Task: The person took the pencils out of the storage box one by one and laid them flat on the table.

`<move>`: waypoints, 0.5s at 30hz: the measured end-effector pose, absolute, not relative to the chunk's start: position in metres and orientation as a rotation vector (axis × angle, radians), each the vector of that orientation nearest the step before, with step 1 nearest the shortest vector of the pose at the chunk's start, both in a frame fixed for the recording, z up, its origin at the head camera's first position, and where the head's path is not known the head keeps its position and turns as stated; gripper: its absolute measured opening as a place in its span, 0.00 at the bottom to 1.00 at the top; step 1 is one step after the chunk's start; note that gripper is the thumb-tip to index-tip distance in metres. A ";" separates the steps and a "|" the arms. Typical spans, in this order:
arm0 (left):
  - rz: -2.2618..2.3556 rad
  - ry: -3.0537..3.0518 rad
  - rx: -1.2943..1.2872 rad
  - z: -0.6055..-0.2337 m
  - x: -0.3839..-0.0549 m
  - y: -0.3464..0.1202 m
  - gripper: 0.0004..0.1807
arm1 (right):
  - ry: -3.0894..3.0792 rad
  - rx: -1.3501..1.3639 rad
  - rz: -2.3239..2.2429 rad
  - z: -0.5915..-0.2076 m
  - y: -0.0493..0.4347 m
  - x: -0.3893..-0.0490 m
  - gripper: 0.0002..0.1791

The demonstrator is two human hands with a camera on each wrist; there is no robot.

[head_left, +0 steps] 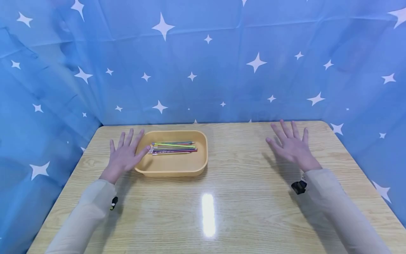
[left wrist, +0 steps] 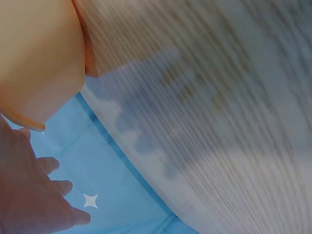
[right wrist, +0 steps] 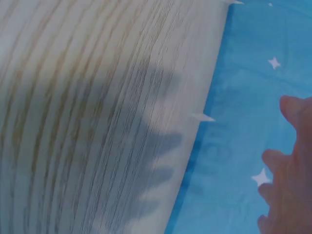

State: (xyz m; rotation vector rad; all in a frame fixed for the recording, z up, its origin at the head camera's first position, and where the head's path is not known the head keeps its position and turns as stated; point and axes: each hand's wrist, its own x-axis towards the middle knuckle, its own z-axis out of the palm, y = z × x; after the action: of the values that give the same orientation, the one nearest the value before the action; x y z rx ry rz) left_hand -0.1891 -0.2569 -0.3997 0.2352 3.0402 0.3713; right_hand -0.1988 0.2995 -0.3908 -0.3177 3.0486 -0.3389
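A tan plastic tray stands at the back left of the table, and several pencils lie side by side in it. In the head view my left hand is spread at the tray's left side, its thumb over the rim. Its fingers are straight and hold nothing. The left wrist view shows the same hand below the tray's outer wall. Far to the right, my right hand hovers over the table with fingers spread, holding nothing. That hand also shows at the right wrist view's edge.
The wooden table has a bright light reflection near its middle. A blue curtain with white stars hangs behind the table and along both sides. A dark wrist device hangs under the right sleeve.
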 end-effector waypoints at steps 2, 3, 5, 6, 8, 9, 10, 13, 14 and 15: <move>0.367 3.043 0.243 -0.400 -0.188 -0.256 0.42 | 3.048 -0.328 -0.344 -0.391 0.297 -0.198 0.43; 0.366 3.042 0.245 -0.401 -0.187 -0.256 0.42 | 3.048 -0.332 -0.342 -0.391 0.295 -0.198 0.42; 0.364 3.039 0.249 -0.402 -0.185 -0.255 0.42 | 3.047 -0.340 -0.341 -0.391 0.293 -0.197 0.42; 0.365 3.037 0.250 -0.402 -0.184 -0.254 0.42 | 3.044 -0.341 -0.343 -0.391 0.291 -0.196 0.42; 0.375 3.034 0.256 -0.402 -0.182 -0.254 0.43 | 3.037 -0.338 -0.345 -0.393 0.290 -0.195 0.42; 0.384 3.033 0.260 -0.402 -0.181 -0.253 0.43 | 3.032 -0.336 -0.346 -0.393 0.289 -0.195 0.42; 0.397 3.031 0.263 -0.402 -0.179 -0.253 0.43 | 3.029 -0.334 -0.352 -0.394 0.289 -0.194 0.42; 0.438 3.029 0.276 -0.403 -0.175 -0.254 0.44 | 3.024 -0.330 -0.363 -0.397 0.288 -0.193 0.42; 0.451 3.028 0.280 -0.404 -0.174 -0.254 0.44 | 3.023 -0.329 -0.369 -0.398 0.288 -0.193 0.41; 0.466 3.027 0.284 -0.405 -0.172 -0.255 0.44 | 3.026 -0.329 -0.375 -0.399 0.289 -0.192 0.41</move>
State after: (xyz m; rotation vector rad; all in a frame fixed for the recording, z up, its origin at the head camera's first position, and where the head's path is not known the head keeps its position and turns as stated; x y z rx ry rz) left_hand -0.1717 -0.2545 -0.4045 0.2844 3.0268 0.4656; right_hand -0.1921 0.2887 -0.3990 -0.3292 3.0262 -0.3754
